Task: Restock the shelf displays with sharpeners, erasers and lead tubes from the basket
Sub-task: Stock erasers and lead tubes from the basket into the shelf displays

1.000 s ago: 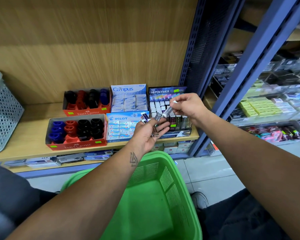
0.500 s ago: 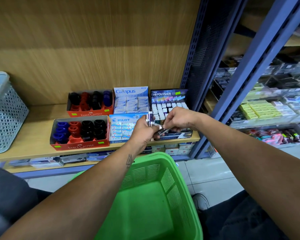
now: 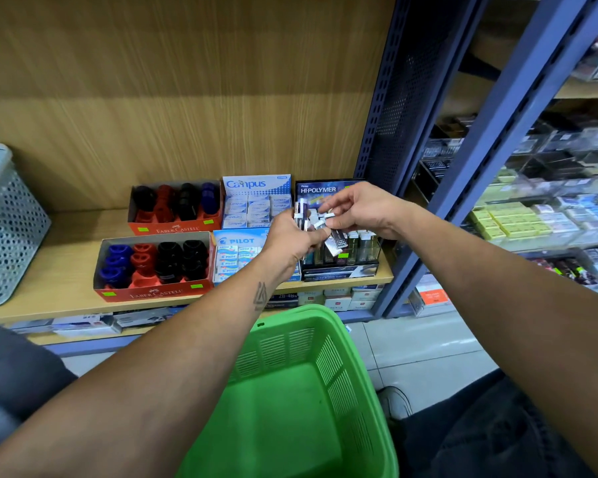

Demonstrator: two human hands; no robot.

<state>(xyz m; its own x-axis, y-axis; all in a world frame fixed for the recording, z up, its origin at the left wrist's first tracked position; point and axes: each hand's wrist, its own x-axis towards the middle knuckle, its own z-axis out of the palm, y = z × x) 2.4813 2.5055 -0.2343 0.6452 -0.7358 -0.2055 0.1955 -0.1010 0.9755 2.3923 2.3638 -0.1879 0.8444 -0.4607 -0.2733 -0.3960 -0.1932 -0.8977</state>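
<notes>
Lead tubes (image 3: 320, 229), several of them, are held in a small bunch in front of the Hi-Polymer display (image 3: 332, 232), at the right end of the wooden shelf (image 3: 49, 270). Their exact number I cannot tell, because they overlap and are a little blurred; at least four white-capped ends show. The left hand (image 3: 292, 236) has its fingers curled around the lower part of the bunch and grips it. The right hand (image 3: 363, 207) comes from the other side, and its thumb and fingertips pinch one tube at the top of the bunch. Both hands are touching the tubes, just above the row of tubes that stand in the display.

To the left of this display stand two eraser boxes, the Campus box (image 3: 256, 201) at the back and the Pilot box (image 3: 239, 253) in front. Further left are two red Faber-Castell trays (image 3: 152, 267) with sharpeners. The back tray has four columns: black, red, black, blue. The front tray also has four columns: blue, red and two black.

Below the arms is the green basket (image 3: 290, 391), and its visible floor shows no goods. One pale perforated basket (image 3: 7, 229) stands at the far left of the shelf.
</notes>
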